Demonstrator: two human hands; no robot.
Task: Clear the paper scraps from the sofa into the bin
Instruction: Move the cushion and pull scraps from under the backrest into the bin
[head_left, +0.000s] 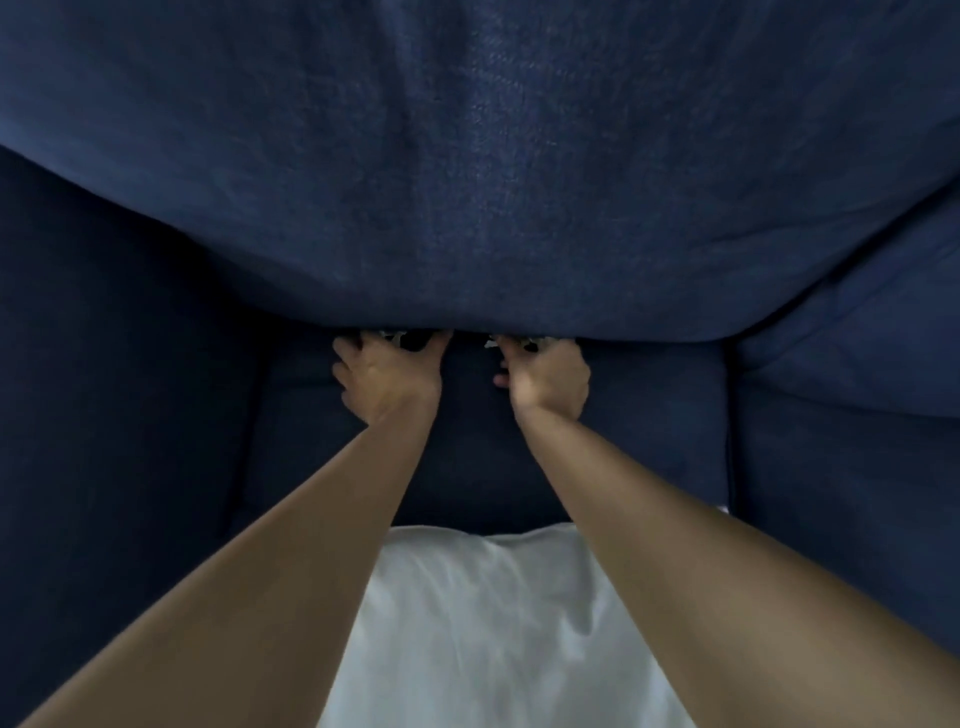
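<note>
Reaching forward, both bare arms extended over dark blue sofa (493, 452) seat. Left hand (387, 376) palm down, fingers curled into crease below back cushion (467, 182). Right hand (545, 376) likewise curled. Pale paper scraps (491, 343) peek at fingertips along crease; whether either hand clasps them, cannot tell. White cloth (483, 623) below, between forearms.

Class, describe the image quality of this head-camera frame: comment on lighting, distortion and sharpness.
Head view: dim, even light, no glare; wide-angle bending bulges the sofa back cushion; the seat beside the left hand falls into deep shadow; paper scraps by the right hand are small and blurred.
</note>
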